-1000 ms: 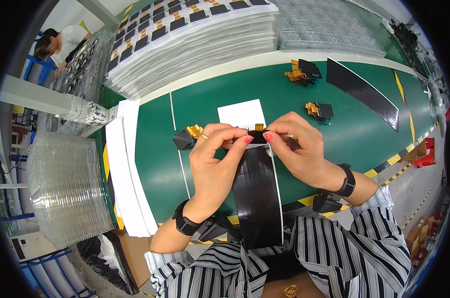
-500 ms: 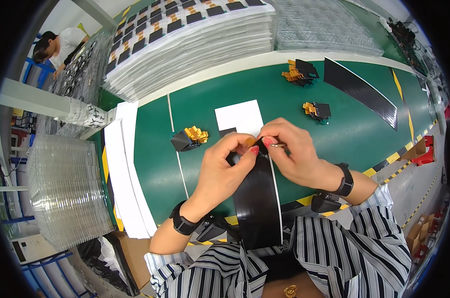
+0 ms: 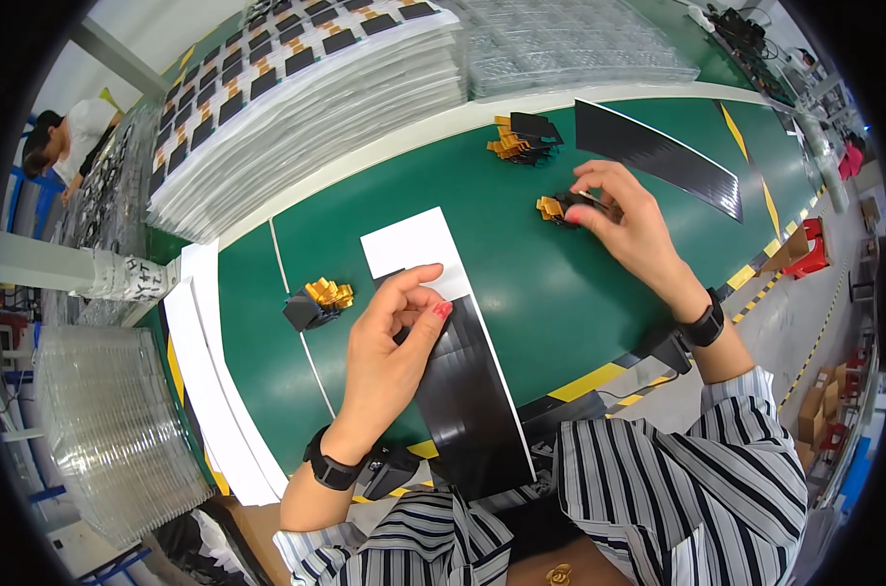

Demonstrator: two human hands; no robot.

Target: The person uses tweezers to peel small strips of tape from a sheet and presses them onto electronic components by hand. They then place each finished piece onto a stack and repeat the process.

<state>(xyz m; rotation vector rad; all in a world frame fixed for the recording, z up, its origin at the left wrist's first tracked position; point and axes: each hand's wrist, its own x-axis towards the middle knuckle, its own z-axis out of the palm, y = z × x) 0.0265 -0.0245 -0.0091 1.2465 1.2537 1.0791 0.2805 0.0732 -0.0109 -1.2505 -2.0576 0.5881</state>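
My left hand (image 3: 389, 342) is above a long black strip with a white edge (image 3: 472, 410), thumb and forefinger pinched together; whatever they may hold is hidden. White backing (image 3: 404, 239) shows at the strip's far end. Off to the right, my right hand (image 3: 640, 234) reaches a small cluster of black panels with orange flex cables (image 3: 550, 209). Its thumb and fingers close round a dark panel there, partly covered by the fingers. A similar cluster (image 3: 526, 139) lies just beyond, and another (image 3: 316, 304) is left of my left hand.
A second black strip (image 3: 658, 156) lies at the far right of the green table. Tall stacks of trays with panels (image 3: 316, 122) and clear trays (image 3: 570, 49) stand behind. White sheets (image 3: 218, 381) line the left edge. A person (image 3: 77, 142) works at the far left.
My right hand has left my left hand and moved right to the small panel cluster. My left hand stays over the strip, still pinched. The whole view has shifted.
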